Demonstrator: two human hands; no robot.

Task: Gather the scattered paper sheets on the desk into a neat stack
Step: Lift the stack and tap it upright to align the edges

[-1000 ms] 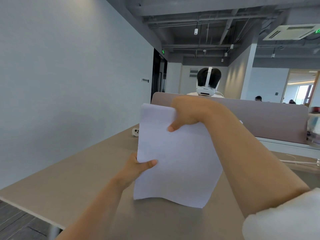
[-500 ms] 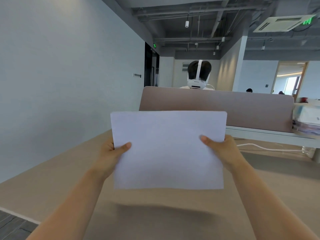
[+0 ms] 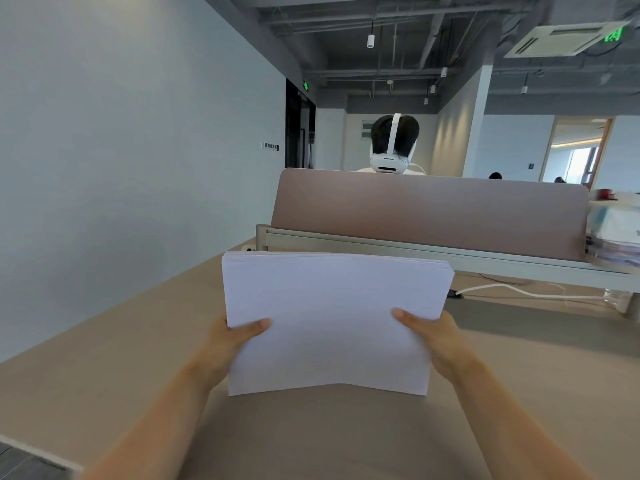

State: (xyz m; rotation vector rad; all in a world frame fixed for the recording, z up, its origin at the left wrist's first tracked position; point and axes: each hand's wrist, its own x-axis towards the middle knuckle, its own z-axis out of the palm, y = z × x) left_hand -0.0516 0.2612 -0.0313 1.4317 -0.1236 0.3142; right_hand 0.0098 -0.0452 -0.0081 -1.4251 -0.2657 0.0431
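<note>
Near, the left hand [image 3: 227, 344] and right hand [image 3: 437, 336] each have a closed grip on a short side edge of the white paper stack [image 3: 329, 320], thumbs on top. Its long axis runs left to right, bottom edge seemingly resting on the beige tabletop [image 3: 104, 358]. Farther off stands a mauve desk divider [image 3: 429, 213].

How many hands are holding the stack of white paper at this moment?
2. The left hand grips the left edge of the white paper stack, and the right hand grips its right edge, above the beige desk.
</note>
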